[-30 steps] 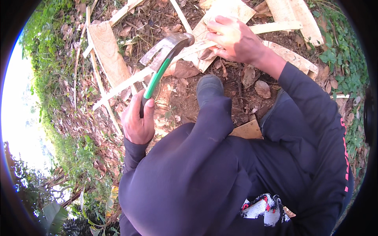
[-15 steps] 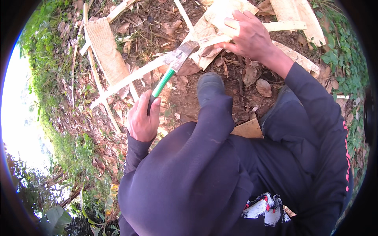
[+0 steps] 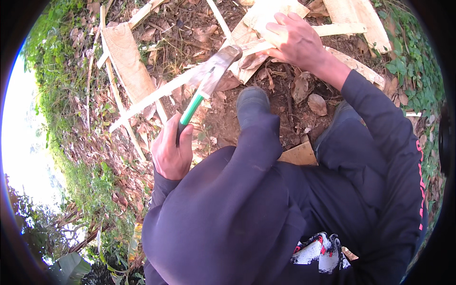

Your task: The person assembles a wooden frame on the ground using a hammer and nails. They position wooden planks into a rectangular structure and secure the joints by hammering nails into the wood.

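Observation:
My left hand (image 3: 172, 151) is closed round the black grip of a hammer (image 3: 191, 110) with a green handle. Its metal head is smeared by motion and hangs over a long, pale wooden strip (image 3: 156, 94) that slants up to the right. Farther off, my right hand (image 3: 302, 46) grips that strip near its right part, above a wide pale board (image 3: 247, 35). The thumb reaches along the strip, and some fingertips are hidden. Whether a nail stands under the hammer I cannot tell.
More boards lie about: a short board (image 3: 128, 61) at left and a broad board (image 3: 361, 23) at far right. My boot (image 3: 253, 104) stands just below the strip, beside a wood block (image 3: 299, 154). Dry leaves (image 3: 317, 104) cover soil; green plants (image 3: 413, 71) border it.
The hammer has lifted slightly, its head now more blurred and larger in view. My left hand has shifted a little toward me. My right hand stays on the strip.

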